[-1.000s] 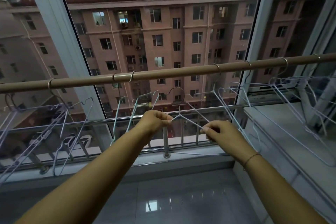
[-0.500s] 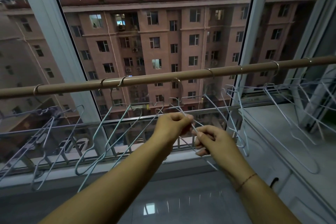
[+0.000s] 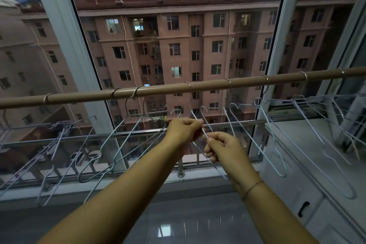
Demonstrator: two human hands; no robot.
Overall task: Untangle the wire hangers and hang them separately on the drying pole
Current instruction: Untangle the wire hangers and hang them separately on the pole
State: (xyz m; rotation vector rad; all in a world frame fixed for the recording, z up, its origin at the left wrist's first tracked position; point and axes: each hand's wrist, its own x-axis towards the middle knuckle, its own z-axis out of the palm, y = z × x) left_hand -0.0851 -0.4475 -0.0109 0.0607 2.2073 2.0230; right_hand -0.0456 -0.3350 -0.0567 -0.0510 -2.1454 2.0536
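Pinching the same wire hanger [image 3: 196,118], left hand [image 3: 184,130] and right hand [image 3: 223,148] sit below the drying pole [image 3: 178,88]

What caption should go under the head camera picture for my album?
The left hand and right hand pinch one wire hanger below the drying pole, where other hangers hang.

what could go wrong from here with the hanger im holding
1. The left hand and right hand only pinch the pale blue wire hanger, whose hook looks to be off the tan drying pole; a slip could drop it.
2. The neighbouring pale wire hangers hang close on both sides, so lifting it might snag one.
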